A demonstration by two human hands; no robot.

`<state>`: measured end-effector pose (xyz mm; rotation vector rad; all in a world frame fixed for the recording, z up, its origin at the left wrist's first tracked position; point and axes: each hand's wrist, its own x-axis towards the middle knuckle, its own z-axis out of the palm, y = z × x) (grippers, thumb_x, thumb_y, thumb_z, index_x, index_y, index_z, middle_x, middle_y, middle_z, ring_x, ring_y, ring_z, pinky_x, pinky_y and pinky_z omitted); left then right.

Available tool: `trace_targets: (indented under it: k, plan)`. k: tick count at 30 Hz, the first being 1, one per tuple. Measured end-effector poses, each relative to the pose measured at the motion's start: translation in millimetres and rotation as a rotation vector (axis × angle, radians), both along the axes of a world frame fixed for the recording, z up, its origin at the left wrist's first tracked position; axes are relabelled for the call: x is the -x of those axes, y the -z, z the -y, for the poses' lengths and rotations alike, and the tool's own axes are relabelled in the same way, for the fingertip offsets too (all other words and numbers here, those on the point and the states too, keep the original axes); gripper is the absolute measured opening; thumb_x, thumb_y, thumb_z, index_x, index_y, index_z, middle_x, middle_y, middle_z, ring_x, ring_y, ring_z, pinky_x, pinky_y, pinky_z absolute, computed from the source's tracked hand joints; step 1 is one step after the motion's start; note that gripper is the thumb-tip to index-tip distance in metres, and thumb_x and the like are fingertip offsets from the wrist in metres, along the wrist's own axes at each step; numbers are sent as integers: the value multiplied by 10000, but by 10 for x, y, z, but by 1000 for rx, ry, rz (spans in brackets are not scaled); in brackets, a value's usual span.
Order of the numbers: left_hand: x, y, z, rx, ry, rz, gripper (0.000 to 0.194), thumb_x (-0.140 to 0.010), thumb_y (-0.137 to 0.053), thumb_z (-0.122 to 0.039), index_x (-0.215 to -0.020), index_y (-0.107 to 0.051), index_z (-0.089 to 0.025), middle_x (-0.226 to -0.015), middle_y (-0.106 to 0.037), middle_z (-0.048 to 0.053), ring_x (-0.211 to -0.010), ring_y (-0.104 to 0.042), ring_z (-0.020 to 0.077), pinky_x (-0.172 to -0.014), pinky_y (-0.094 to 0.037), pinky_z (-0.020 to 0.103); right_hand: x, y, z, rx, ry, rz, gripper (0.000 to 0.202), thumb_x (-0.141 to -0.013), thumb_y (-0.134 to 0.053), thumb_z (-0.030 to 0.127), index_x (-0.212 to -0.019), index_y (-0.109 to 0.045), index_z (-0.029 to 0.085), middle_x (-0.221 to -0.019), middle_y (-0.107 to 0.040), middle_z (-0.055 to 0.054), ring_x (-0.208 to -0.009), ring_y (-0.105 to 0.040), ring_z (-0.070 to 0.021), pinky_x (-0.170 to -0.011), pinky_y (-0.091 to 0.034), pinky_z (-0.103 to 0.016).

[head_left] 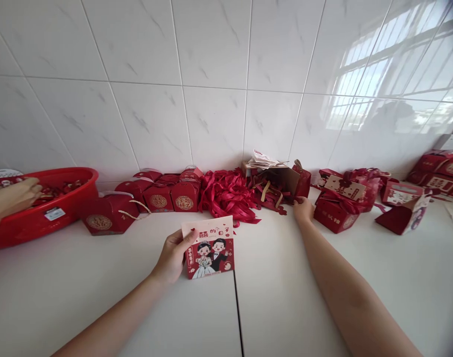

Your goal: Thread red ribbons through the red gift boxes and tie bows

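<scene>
My left hand (174, 255) is closed on the left edge of a red and cream card box (211, 253) that shows a cartoon couple, held over the white table. My right hand (303, 209) reaches to the front right corner of an open cardboard box (291, 181) lying on its side, beside a small dark red box (303, 182). Its fingers are bent against that corner, and what they grip, if anything, is too small to tell. Red tags and strips (271, 192) spill from the cardboard box. A heap of red ribbons (228, 193) lies left of it.
Another person's hand (16, 198) is over a red basin (62, 210) at the left. Several red boxes (157, 198) line the wall. A ribbon-tied box (334, 212) and an open-sided box (403, 215) stand at the right.
</scene>
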<state>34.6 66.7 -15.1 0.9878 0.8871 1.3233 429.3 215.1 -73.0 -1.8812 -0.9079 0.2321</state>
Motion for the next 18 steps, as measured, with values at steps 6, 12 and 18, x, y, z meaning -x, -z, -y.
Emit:
trace_targets:
  k: [6,12,18]
  plan:
    - [-13,-2,19,-38,8,-25,376,-694,-736,-391,-954,-659,-130,-869,-741,101,-793,-695,289,-714,-547,390,122,-263,182,-151,9,-15,183,-875,-544,255,-989,-603,125,-1026,-602,-84,-945,-575,-195,-849,-466,-400]
    - [-28,60,34,-114,-62,-105,382,-684,-719,-450,-893,-641,-140,-822,-732,84,-739,-685,271,-684,-532,370,395,-1132,486,-505,-71,23,253,-870,-378,214,-1037,-552,135,-1034,-567,-114,-905,-552,-195,-819,-437,-360]
    - [6,-694,-36,-603,-277,-79,374,-771,-569,-521,-882,-652,-174,-967,-663,69,-922,-601,205,-744,-471,271,908,-1946,1482,-631,-1186,22,88,-839,-584,286,-875,-591,206,-809,-572,-19,-698,-549,-119,-643,-468,-256]
